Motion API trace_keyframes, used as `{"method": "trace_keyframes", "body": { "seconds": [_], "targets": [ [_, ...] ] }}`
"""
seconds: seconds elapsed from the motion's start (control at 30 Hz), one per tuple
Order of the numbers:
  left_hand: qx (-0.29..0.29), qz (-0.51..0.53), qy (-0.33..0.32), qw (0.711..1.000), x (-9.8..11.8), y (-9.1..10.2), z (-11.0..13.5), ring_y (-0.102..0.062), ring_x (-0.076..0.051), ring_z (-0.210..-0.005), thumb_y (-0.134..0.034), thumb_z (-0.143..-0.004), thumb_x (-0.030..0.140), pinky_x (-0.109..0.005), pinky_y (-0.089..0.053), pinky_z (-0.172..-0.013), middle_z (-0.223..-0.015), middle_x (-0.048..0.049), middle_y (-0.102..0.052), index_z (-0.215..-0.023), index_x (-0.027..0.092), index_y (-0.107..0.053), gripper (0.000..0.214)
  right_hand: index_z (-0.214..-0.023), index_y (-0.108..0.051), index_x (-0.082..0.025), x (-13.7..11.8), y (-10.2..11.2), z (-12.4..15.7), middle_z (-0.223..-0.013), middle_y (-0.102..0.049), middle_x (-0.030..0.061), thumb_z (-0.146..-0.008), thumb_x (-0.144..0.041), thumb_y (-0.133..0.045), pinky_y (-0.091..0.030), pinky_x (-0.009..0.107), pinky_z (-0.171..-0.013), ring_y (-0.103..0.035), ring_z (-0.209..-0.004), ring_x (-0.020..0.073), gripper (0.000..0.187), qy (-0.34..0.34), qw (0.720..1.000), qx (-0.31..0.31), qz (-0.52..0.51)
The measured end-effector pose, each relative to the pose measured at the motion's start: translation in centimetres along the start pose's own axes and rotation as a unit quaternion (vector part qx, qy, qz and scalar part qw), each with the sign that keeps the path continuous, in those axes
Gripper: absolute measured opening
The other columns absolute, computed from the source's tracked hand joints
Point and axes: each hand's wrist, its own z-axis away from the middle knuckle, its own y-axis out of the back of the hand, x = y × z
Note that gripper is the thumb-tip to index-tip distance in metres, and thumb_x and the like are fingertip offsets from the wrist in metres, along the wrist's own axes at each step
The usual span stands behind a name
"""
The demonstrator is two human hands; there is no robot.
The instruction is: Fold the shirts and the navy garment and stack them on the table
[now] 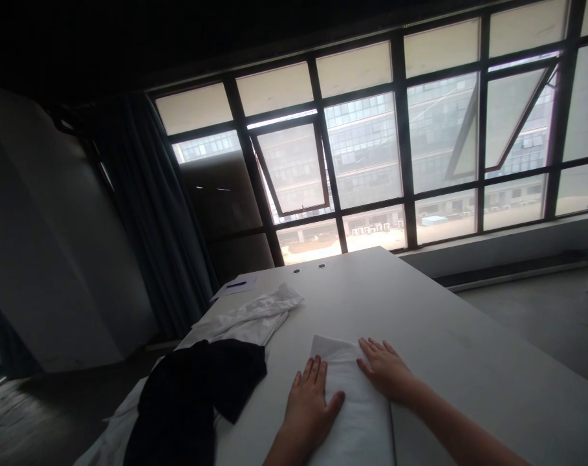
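Observation:
A folded white cloth [352,408] lies flat on the white table [420,310], its near end running out of the bottom of the view. My left hand [310,411] rests palm down on the cloth's left side, fingers spread. My right hand [383,369] lies on the cloth's upper right corner, partly over the table, fingers spread. Neither hand grips anything. To the left of my left hand is a crumpled black garment [191,395], with white fabric [116,433] beneath it. A loosely folded white cloth [250,321] lies beyond it.
A sheet of paper [235,288] with a blue pen [236,284] lies near the table's far end, which has two small round holes [308,268]. The table's right edge drops to a grey floor [531,317]. Large windows [366,149] and a dark curtain [152,213] stand beyond.

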Motion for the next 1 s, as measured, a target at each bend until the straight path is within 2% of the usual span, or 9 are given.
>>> {"method": "trace_keyframes", "body": {
  "seconds": [0.1, 0.17, 0.23, 0.37, 0.43, 0.6, 0.7, 0.87, 1.0],
  "targets": [
    [0.035, -0.032, 0.011, 0.999, 0.7, 0.3, 0.3, -0.026, -0.034, -0.153, -0.031, -0.096, 0.069, -0.053, -0.020, -0.124, -0.166, -0.0101, -0.034, -0.156, 0.020, -0.041, 0.078, -0.160, -0.034, -0.018, -0.5, 0.4, 0.3, -0.167, -0.028, 0.0120, -0.098, -0.040, -0.033, -0.002, 0.061, -0.123, -0.019, -0.155, 0.0316, 0.065, -0.015, 0.998, 0.054, 0.029],
    [0.059, -0.046, -0.008, 0.997, 1.0, 0.5, 0.5, -0.032, -0.037, -0.149, -0.040, -0.095, 0.066, -0.055, -0.020, -0.124, -0.159, -0.0142, -0.044, -0.150, 0.018, -0.051, 0.074, -0.159, -0.036, -0.019, -1.7, 0.2, 0.6, -0.169, -0.024, 0.0090, -0.091, -0.029, -0.042, -0.002, 0.058, -0.125, -0.015, -0.156, 0.0293, 0.069, 0.013, 0.994, 0.101, 0.038],
    [0.078, -0.039, -0.046, 0.995, 1.1, 0.7, 0.4, -0.034, -0.037, -0.148, -0.047, -0.094, 0.059, -0.054, -0.020, -0.125, -0.156, -0.0155, -0.047, -0.145, 0.017, -0.056, 0.066, -0.156, -0.041, -0.019, -3.0, -0.6, 0.9, -0.168, -0.026, 0.0085, -0.084, -0.025, -0.047, -0.006, 0.056, -0.125, -0.018, -0.156, 0.0276, 0.072, 0.028, 0.994, 0.107, 0.028],
    [0.087, 0.021, -0.132, 0.987, 1.0, 0.8, 0.3, -0.035, -0.026, -0.149, -0.045, -0.098, 0.038, -0.042, -0.022, -0.128, -0.158, -0.0082, -0.047, -0.142, 0.022, -0.055, 0.047, -0.155, -0.043, -0.017, -4.5, -2.9, 1.1, -0.166, -0.028, 0.0129, -0.089, -0.040, -0.047, -0.006, 0.061, -0.124, -0.019, -0.155, 0.0331, 0.070, 0.023, 0.998, 0.066, 0.005],
    [0.072, 0.047, -0.154, 0.984, 0.9, 0.6, 0.2, -0.036, -0.022, -0.150, -0.044, -0.098, 0.033, -0.039, -0.023, -0.128, -0.159, -0.0048, -0.045, -0.146, 0.025, -0.050, 0.049, -0.157, -0.040, -0.017, -4.5, -3.5, 0.9, -0.167, -0.026, 0.0119, -0.094, -0.047, -0.043, -0.002, 0.061, -0.124, -0.015, -0.156, 0.0332, 0.070, 0.049, 0.997, 0.059, 0.006],
    [0.024, 0.050, -0.090, 0.994, 0.6, -0.1, 0.0, -0.023, -0.029, -0.155, -0.048, -0.097, 0.047, -0.046, -0.018, -0.129, -0.168, -0.0045, -0.027, -0.158, 0.026, -0.037, 0.066, -0.158, -0.039, -0.018, -4.2, -2.7, 0.8, -0.167, -0.028, 0.0108, -0.097, -0.050, -0.038, -0.003, 0.061, -0.124, -0.016, -0.156, 0.0326, 0.068, 0.070, 0.996, 0.047, 0.002],
    [0.017, 0.051, -0.057, 0.997, 0.6, -0.1, 0.0, -0.021, -0.030, -0.156, -0.049, -0.095, 0.051, -0.048, -0.017, -0.128, -0.169, -0.0057, -0.026, -0.158, 0.027, -0.038, 0.069, -0.156, -0.041, -0.015, -4.8, -2.1, 1.4, -0.167, -0.026, 0.0129, -0.092, -0.039, -0.046, -0.003, 0.059, -0.125, -0.015, -0.156, 0.0321, 0.069, 0.063, 0.996, 0.067, 0.005],
    [0.026, 0.044, -0.046, 0.998, 1.0, 1.1, 0.1, -0.031, -0.030, -0.152, -0.054, -0.089, 0.049, -0.044, -0.022, -0.126, -0.164, -0.0092, -0.038, -0.153, 0.023, -0.046, 0.070, -0.145, -0.055, -0.016, -5.4, -1.9, 2.5, -0.162, -0.040, 0.0128, -0.076, -0.021, -0.051, -0.005, 0.057, -0.125, -0.024, -0.154, 0.0304, 0.069, 0.076, 0.996, 0.052, -0.009],
    [0.013, -0.005, -0.020, 1.000, 2.1, 3.2, 0.6, -0.060, -0.031, -0.125, -0.048, -0.091, 0.045, -0.043, -0.043, -0.109, -0.134, -0.0121, -0.068, -0.130, 0.023, -0.066, 0.048, -0.131, -0.063, -0.018, -4.8, -1.2, 2.4, -0.147, -0.058, 0.0123, -0.072, -0.016, -0.050, -0.012, 0.051, -0.125, -0.039, -0.146, 0.0269, 0.060, 0.135, 0.988, 0.047, -0.057]
  ]
}}
